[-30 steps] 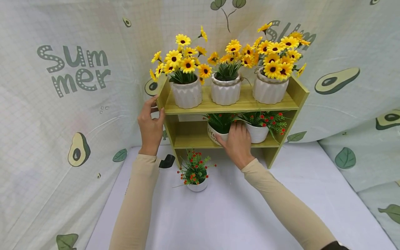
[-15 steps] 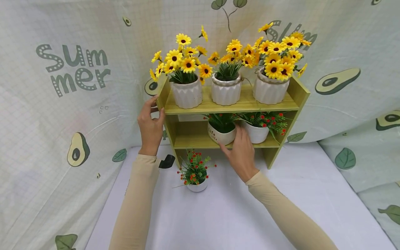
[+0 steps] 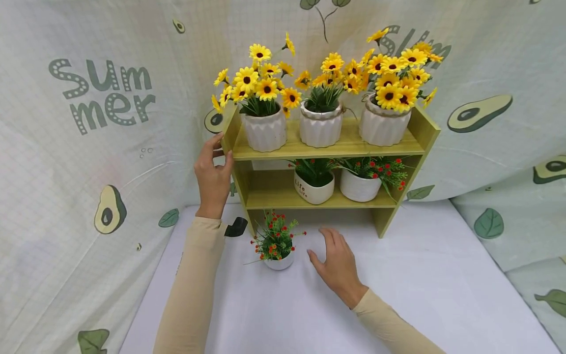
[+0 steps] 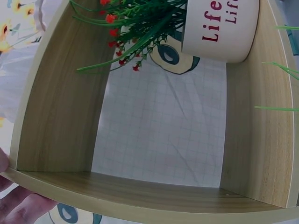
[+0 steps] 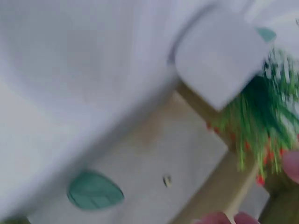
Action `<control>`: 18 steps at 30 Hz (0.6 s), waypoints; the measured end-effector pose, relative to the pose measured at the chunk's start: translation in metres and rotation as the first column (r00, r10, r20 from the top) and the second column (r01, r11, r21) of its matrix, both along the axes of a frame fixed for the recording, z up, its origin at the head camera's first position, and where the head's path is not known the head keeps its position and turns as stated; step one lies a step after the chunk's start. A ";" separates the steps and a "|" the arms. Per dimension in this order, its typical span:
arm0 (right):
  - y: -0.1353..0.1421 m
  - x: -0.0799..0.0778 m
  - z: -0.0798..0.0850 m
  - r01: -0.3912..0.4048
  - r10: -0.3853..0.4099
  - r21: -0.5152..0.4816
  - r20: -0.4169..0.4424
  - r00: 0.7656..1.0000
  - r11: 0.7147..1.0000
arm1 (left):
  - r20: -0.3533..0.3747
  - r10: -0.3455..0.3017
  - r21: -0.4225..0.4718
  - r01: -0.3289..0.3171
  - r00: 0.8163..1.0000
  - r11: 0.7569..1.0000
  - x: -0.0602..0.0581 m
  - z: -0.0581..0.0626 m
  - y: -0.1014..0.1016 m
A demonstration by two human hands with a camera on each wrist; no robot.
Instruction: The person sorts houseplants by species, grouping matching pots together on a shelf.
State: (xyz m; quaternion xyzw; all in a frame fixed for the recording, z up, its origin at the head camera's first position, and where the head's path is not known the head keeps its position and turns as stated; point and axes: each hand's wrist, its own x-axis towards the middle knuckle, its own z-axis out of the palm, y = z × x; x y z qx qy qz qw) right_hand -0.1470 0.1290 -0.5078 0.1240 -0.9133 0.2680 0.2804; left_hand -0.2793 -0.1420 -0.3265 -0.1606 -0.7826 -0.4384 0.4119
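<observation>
My left hand (image 3: 212, 179) grips the upper left side panel of a two-tier wooden shelf (image 3: 327, 153), thumb on one face and fingers on the other. My right hand (image 3: 338, 268) hovers over the table in front of the shelf, thumb and fingers apart, holding nothing. Just left of it stands a small white-potted plant (image 3: 278, 263) with red flowers, not touched. The lower tier bears a "Life" lettered pot (image 3: 316, 191), tilted lettering in the left wrist view, and a ribbed white pot (image 3: 360, 188), both planted. The right wrist view is blurred.
Three white fluted pots of yellow flowers line the top tier: left pot (image 3: 265, 132), middle pot (image 3: 320, 129), right pot (image 3: 383, 125). A printed cloth (image 3: 110, 162) hangs behind the shelf. The table (image 3: 283, 314) is covered in white.
My right hand has let go of the "Life" pot on the lower tier and come down and forward, near the plant on the table. The left hand stays on the shelf.
</observation>
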 end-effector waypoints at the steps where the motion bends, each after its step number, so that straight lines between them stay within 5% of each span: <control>1: -0.003 0.003 -0.006 -0.013 0.012 0.016 0.040 0.999 1.000 | -0.002 -0.001 0.000 0.001 1.000 1.000 0.000 0.000 0.000; 9: -0.023 0.008 -0.037 -0.112 0.123 -0.054 0.338 0.933 0.992 | -0.004 -0.015 0.003 0.015 1.000 1.000 0.000 0.001 0.000; 18: -0.044 -0.013 -0.050 -0.137 0.213 -0.204 0.423 0.881 0.969 | 0.001 -0.010 0.008 0.010 1.000 1.000 0.000 0.000 0.000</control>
